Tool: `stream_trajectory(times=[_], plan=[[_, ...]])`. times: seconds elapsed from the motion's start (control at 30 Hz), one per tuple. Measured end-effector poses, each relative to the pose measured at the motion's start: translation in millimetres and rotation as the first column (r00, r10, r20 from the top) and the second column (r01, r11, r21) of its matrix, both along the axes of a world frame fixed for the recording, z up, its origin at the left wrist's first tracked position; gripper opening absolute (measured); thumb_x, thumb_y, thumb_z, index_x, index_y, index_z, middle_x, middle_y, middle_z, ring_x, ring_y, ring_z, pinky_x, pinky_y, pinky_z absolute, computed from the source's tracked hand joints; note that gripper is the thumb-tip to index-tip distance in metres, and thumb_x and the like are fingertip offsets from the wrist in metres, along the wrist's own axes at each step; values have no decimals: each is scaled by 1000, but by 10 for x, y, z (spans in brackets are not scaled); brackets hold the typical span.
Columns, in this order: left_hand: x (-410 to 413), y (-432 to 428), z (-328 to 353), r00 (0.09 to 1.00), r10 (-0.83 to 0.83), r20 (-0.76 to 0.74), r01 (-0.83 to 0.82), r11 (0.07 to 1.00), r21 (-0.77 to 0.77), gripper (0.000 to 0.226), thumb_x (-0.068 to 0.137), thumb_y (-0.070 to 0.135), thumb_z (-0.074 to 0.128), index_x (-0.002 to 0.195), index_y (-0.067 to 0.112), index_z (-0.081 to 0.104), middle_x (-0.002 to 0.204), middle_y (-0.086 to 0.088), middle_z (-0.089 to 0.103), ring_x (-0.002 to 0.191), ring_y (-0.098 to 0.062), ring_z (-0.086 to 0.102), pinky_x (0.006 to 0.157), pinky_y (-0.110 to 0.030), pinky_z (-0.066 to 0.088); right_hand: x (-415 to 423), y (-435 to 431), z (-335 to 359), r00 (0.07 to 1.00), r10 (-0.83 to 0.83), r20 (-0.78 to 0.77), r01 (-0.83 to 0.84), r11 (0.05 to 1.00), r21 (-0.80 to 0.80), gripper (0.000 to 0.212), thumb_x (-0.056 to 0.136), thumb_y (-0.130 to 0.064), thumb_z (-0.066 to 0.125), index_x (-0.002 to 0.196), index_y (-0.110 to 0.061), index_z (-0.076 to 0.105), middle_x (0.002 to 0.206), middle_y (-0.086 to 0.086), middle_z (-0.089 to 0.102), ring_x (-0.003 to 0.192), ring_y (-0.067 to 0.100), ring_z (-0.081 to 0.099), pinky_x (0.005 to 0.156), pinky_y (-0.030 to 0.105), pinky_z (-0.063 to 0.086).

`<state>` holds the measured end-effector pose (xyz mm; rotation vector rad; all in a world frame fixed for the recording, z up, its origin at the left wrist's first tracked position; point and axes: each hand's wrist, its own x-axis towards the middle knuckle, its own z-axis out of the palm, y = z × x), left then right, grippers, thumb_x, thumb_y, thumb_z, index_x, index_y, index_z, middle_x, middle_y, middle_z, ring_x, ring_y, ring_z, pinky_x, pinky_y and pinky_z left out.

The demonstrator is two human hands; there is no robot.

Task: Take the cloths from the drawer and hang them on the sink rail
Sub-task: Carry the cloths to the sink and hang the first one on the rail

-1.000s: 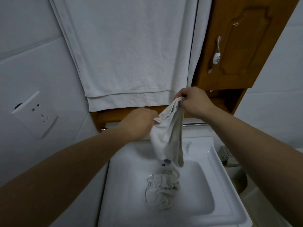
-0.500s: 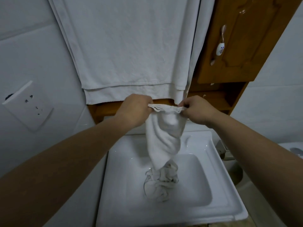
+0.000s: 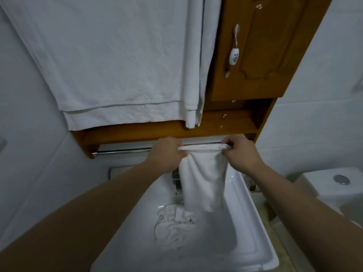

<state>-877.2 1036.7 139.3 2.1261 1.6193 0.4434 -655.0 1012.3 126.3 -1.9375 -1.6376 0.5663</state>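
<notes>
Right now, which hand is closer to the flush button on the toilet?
The right hand. It grips the right corner of the cloth, with the flush button off to its right; the left hand grips the opposite corner, farther left of the button.

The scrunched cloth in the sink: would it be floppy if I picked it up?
Probably floppy: the scrunched cloth lies in soft folds in the sink. Likely light too: the similar held cloth hangs limp from a pinched edge.
</notes>
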Motion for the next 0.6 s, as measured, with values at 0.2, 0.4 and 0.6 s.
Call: stream_trajectory(times=[0.2,0.4,0.6], plan=[[461,146,-480,1000,-12,-2,11,994,-112,28,97,35,59,103,10,70,98,-4,67,97,-24,64,86,-32,48,412,120,-417,991,-131,-22,132,991,35,12,94,-13,54,95,-21,64,87,-5,62,79,15,57,66,25,40],[828,431,-844,999,19,-41,-22,997,-76,31,101,37,51,110,13,67,112,-6,68,109,-22,62,96,-28,43,717,351,-793,957,-248,-149,260,963,68,8,95,-20,57,91,-23,63,95,-2,64,85,15,57,76,26,39],[1181,794,-1166,997,81,-13,-78,987,144,30,101,27,53,121,9,66,115,-11,68,109,-25,58,95,-32,42,852,716,-1086,929,-337,-155,365,904,223,3,98,-22,57,101,-24,57,110,-2,50,85,14,52,80,25,40]])
